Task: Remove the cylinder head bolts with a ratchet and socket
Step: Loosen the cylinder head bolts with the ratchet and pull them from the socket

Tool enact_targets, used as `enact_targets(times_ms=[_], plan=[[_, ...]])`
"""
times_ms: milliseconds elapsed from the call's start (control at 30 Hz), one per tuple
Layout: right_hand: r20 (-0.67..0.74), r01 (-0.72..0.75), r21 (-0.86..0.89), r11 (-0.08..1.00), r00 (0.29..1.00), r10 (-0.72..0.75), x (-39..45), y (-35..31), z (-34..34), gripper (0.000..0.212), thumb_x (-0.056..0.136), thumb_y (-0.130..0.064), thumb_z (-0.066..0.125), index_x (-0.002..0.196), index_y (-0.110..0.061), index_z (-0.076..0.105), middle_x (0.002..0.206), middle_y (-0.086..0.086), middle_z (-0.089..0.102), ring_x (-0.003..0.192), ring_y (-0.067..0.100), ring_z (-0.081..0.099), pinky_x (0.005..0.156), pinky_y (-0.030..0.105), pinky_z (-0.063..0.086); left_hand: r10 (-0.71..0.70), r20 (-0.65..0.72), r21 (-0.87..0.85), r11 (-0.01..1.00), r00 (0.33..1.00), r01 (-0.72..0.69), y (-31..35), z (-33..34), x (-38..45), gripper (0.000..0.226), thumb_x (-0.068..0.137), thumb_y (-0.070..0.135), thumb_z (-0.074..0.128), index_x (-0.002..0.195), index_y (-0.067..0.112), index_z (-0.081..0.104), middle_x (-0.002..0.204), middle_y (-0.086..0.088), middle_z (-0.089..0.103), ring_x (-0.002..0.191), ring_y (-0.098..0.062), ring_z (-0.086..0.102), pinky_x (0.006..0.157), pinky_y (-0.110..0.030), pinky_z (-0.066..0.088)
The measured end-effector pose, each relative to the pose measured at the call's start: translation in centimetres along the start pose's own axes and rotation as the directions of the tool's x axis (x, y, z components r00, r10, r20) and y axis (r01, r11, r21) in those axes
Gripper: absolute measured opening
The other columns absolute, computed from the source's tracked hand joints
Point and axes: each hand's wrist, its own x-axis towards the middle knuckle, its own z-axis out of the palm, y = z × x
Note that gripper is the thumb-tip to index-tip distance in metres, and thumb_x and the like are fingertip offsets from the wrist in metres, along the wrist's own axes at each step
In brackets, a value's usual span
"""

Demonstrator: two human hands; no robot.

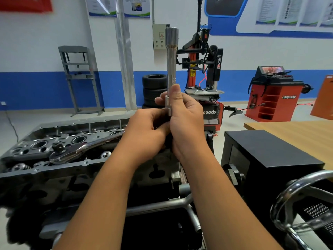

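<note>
One ratchet [79, 150] lay on the cylinder head [41, 147], untouched. Left hand [146, 130] curled around the bottom of one upright extension bar [171, 69]; right hand [185, 120] gripped its socket [169, 107]. Three stacked tyres [154, 90] behind.

Ahead of you: white wall [252, 51] with blue band along bottom, posters [137, 7] up top. Grey shop press frame [80, 76] at left. Stacked tyres [155, 89] beside red tyre changer [201, 69]. Red wheel balancer [273, 98] at right. Wooden tabletop [297, 134] near right.
</note>
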Motion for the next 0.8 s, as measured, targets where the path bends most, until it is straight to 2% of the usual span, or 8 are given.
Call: enact_targets(times_ms=[67, 167, 300, 367, 433, 533, 700, 800], plan=[[0.007, -0.003, 0.006, 1.000, 1.000, 0.003, 0.06, -0.11, 0.05, 0.036, 0.096, -0.049, 0.064, 0.087, -0.015, 0.071, 0.088, 0.006, 0.076, 0.087, 0.019, 0.071, 0.091, 0.047, 0.059, -0.009, -0.057, 0.021, 1.000, 0.998, 0.010, -0.10, 0.02, 0.09, 0.022, 0.096, 0.010, 0.072, 0.097, 0.032, 0.077, 0.088, 0.012, 0.079, 0.079, 0.000, 0.073, 0.072, -0.026, 0.061], [0.010, 0.009, -0.013, 1.000, 1.000, -0.009, -0.06, -0.28, -0.06, 0.037, 0.083, -0.051, 0.073, 0.091, -0.015, 0.066, 0.089, 0.005, 0.073, 0.084, 0.021, 0.067, 0.087, 0.049, 0.059, -0.024, -0.150, 0.127, 0.991, 0.988, 0.043, -0.06, 0.26, 0.17, 0.016, 0.087, 0.014, 0.080, 0.088, 0.029, 0.076, 0.084, 0.009, 0.077, 0.081, -0.004, 0.073, 0.080, -0.037, 0.064], [-0.003, 0.032, -0.030, 0.999, 0.999, -0.032, -0.26, -0.30, 0.12, 0.053, 0.099, -0.047, 0.060, 0.090, 0.005, 0.064, 0.082, 0.010, 0.064, 0.076, 0.019, 0.059, 0.075, 0.037, 0.052, -0.023, -0.004, -0.009, 1.000, 1.000, 0.023, -0.09, -0.18, -0.04, 0.025, 0.099, 0.007, 0.067, 0.091, 0.028, 0.078, 0.081, 0.000, 0.078, 0.073, -0.023, 0.074, 0.061, -0.041, 0.062], [-0.018, 0.037, -0.005, 0.999, 0.999, -0.037, -0.29, -0.39, 0.20, 0.063, 0.104, -0.046, 0.054, 0.094, 0.016, 0.058, 0.081, 0.014, 0.057, 0.076, 0.022, 0.052, 0.074, 0.039, 0.046, -0.030, 0.012, -0.039, 0.999, 0.999, 0.031, -0.17, -0.38, -0.05, 0.026, 0.100, 0.008, 0.067, 0.094, 0.030, 0.079, 0.083, 0.005, 0.079, 0.072, -0.010, 0.074, 0.062, -0.030, 0.059], [-0.011, 0.028, 0.007, 1.000, 1.000, -0.028, -0.35, -0.53, 0.25, 0.059, 0.099, -0.048, 0.060, 0.094, 0.010, 0.061, 0.083, 0.015, 0.059, 0.077, 0.024, 0.054, 0.075, 0.042, 0.049, -0.022, -0.052, 0.031, 0.999, 0.998, 0.023, -0.41, -0.17, 0.18, 0.017, 0.095, 0.013, 0.074, 0.093, 0.029, 0.078, 0.084, 0.010, 0.079, 0.079, -0.003, 0.074, 0.074, -0.032, 0.062], [-0.011, 0.018, 0.008, 1.000, 1.000, -0.017, -0.29, -0.55, 0.01, 0.036, 0.089, -0.047, 0.074, 0.091, -0.012, 0.064, 0.090, 0.010, 0.067, 0.078, 0.024, 0.061, 0.078, 0.043, 0.056, -0.004, -0.124, 0.151, 0.988, 0.992, 0.023, -0.46, 0.29, 0.19, 0.019, 0.089, 0.018, 0.079, 0.083, 0.035, 0.074, 0.077, 0.015, 0.075, 0.076, 0.003, 0.071, 0.073, -0.028, 0.061], [-0.001, 0.036, -0.009, 0.999, 0.999, -0.036, -0.26, -0.34, -0.01, 0.063, 0.100, -0.050, 0.058, 0.092, 0.012, 0.062, 0.083, 0.014, 0.059, 0.078, 0.022, 0.055, 0.075, 0.037, 0.049, -0.031, 0.005, -0.025, 0.999, 0.999, 0.031, -0.39, -0.17, 0.10, 0.024, 0.099, 0.009, 0.069, 0.099, 0.032, 0.077, 0.085, 0.012, 0.079, 0.074, -0.003, 0.073, 0.067, -0.028, 0.056], [0.024, 0.041, -0.034, 0.999, 0.999, -0.040, -0.20, -0.21, -0.04, 0.040, 0.087, -0.051, 0.073, 0.091, -0.011, 0.068, 0.079, 0.001, 0.065, 0.077, 0.015, 0.064, 0.074, 0.035, 0.056, -0.050, -0.079, 0.024, 0.998, 0.996, 0.052, -0.58, -0.18, 0.29, 0.017, 0.091, 0.012, 0.078, 0.098, 0.027, 0.078, 0.090, 0.010, 0.079, 0.084, -0.004, 0.075, 0.080, -0.036, 0.063]])
